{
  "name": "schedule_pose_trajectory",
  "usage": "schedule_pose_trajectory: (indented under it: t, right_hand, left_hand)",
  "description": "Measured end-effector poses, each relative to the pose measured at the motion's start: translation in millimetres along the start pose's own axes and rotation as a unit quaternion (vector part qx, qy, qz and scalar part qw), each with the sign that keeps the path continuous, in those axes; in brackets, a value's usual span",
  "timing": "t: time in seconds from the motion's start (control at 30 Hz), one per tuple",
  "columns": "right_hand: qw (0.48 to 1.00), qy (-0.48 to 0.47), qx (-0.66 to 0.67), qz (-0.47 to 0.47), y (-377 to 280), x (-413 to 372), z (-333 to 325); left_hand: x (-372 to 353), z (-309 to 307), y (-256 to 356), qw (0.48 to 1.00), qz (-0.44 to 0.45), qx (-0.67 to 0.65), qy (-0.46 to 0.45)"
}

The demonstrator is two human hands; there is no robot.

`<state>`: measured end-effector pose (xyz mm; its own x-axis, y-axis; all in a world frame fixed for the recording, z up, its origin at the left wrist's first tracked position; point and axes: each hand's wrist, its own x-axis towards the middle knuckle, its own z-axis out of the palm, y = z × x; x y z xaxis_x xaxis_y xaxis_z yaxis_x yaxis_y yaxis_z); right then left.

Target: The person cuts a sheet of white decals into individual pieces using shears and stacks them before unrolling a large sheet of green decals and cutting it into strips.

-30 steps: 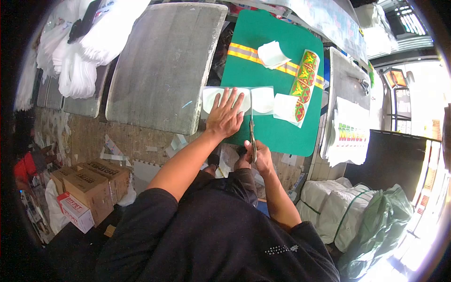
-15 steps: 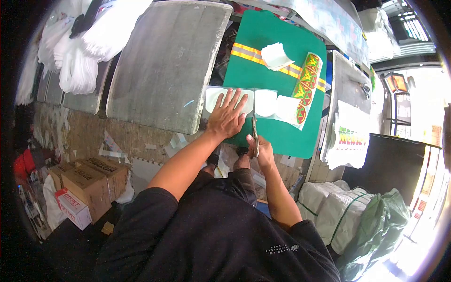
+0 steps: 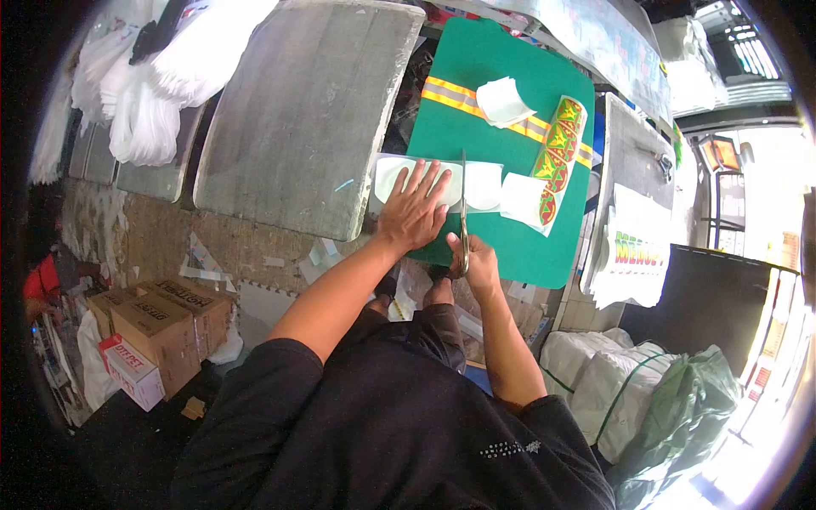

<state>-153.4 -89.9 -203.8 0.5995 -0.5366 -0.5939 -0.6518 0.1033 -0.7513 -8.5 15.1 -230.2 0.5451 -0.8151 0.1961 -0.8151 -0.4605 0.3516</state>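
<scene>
My left hand (image 3: pixel 415 206) lies flat with fingers spread on a white strip of film (image 3: pixel 389 174) showing pale rounded shapes. Wrapped around the handles of a pair of scissors (image 3: pixel 464 217) is my right hand (image 3: pixel 478 263). The blades point away from me and cross the strip between two of its shapes. Right of the blades is the strip's far part (image 3: pixel 484 184). A white cut piece (image 3: pixel 522 197) overlaps the lower end of a strip of red, green and yellow printed designs (image 3: pixel 558 157). Everything rests on a green board (image 3: pixel 501 246) with orange-and-silver reflective tape.
Another white stack (image 3: pixel 503 102) sits higher on the board. A grey panel (image 3: pixel 297 119) stands to the left, and printed white sheets (image 3: pixel 636 246) hang on a grey table at right. Cardboard boxes (image 3: pixel 157 327) and wrapped bundles (image 3: pixel 612 382) flank me on the floor.
The scissor blades now reach slightly farther up past the strip's top edge. My left hand stays pressed in the same spot. At far left, a red-clothed person's arm shows more.
</scene>
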Motion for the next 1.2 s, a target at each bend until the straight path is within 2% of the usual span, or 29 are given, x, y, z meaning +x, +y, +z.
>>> schedule_pose_trajectory:
  t: [0.03,0.17,0.23,0.27,0.3,0.37,0.4,0.43,0.47,0.5,0.53,0.57,0.63,0.7,0.77,0.9,1.1,1.2]
  right_hand:
    - [0.999,0.014,-0.048,-0.010,-5,-2,-1]
    - [0.997,0.049,-0.047,-0.036,-11,-9,-9]
    - [0.995,0.080,-0.038,-0.042,-1,-22,-17]
    - [0.995,0.084,-0.034,-0.041,4,-30,-22]
    - [0.996,0.072,-0.016,-0.045,6,-41,-27]
    - [0.997,0.065,0.001,-0.049,16,-59,-37]
    - [0.998,0.028,0.020,-0.050,23,-69,-40]
    - [0.998,-0.009,0.041,-0.049,30,-77,-43]
    - [0.998,-0.005,0.045,-0.047,36,-85,-45]
    - [0.994,-0.053,0.091,-0.026,41,-93,-45]
    - [0.985,-0.104,0.135,-0.007,47,-101,-43]
    - [0.985,-0.106,0.138,-0.006,55,-105,-39]
    - [0.985,-0.129,0.108,-0.028,79,-104,-31]
    - [0.984,-0.142,0.111,0.001,101,-93,-21]
    - [0.990,-0.120,0.057,-0.049,115,-81,-12]
    - [0.982,-0.166,0.084,-0.013,71,-55,-7]
    - [0.986,-0.126,0.110,0.027,52,-38,-1]
    - [0.993,-0.111,0.042,0.020,50,-38,-2]
  left_hand:
    - [0,0,1,1.000,0.000,0.003,-0.007]
    - [3,2,3,1.000,0.012,-0.018,-0.006]
    - [7,1,10,0.999,-0.015,-0.048,0.012]
    - [14,2,16,0.993,-0.028,-0.112,-0.003]
    - [18,2,16,0.994,-0.022,-0.111,-0.005]
    - [28,4,20,0.965,-0.041,-0.253,0.048]
    - [30,-8,18,0.954,-0.023,-0.283,0.100]
    - [26,-13,9,0.948,0.003,-0.272,0.163]
    - [21,-17,0,0.964,-0.006,-0.218,0.153]
    - [14,-21,-8,0.977,-0.018,-0.161,0.141]
    - [9,-18,-18,0.988,0.002,-0.112,0.105]
    - [5,-15,-17,0.989,0.003,-0.109,0.103]
    - [-2,-9,-11,0.998,-0.029,0.061,-0.001]
    - [-2,2,-11,0.997,-0.040,0.061,-0.015]
    - [-4,8,-10,0.998,-0.042,0.054,0.007]
    - [-4,3,-13,0.999,-0.028,-0.007,0.014]
    - [-4,6,-14,0.999,-0.027,0.004,0.030]
    - [-5,5,-15,0.999,-0.027,0.001,0.038]
